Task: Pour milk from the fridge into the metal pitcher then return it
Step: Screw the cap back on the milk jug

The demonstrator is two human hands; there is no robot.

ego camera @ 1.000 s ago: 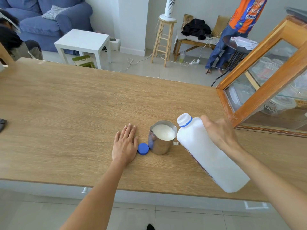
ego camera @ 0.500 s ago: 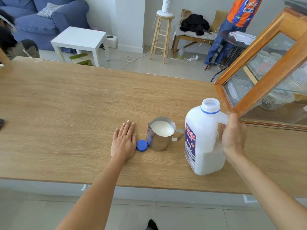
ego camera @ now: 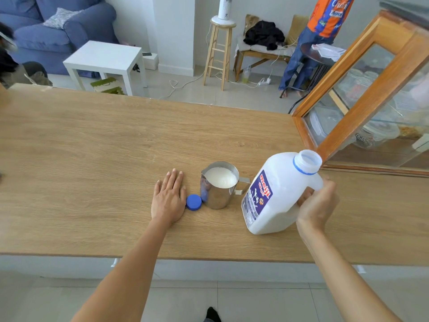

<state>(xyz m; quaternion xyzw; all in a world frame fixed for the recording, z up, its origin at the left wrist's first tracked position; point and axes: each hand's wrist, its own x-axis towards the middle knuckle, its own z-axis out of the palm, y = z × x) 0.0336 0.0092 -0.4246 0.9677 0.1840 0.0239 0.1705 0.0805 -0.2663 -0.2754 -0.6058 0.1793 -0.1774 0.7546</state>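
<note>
Wooden counter (ego camera: 92, 159) holds the full pitcher (ego camera: 219, 184). Just left of it lies the blue cap (ego camera: 193, 202), touching the flat, open-fingered left hand (ego camera: 168, 198), the nearer one. Right hand (ego camera: 316, 203) grips the uncapped milk jug (ego camera: 278, 194), tilted rightward.

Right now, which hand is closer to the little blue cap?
Left. The left hand lies flat on the table just beside the blue cap, nearly touching it. The right hand grips the milk jug, beyond the metal pitcher.
</note>
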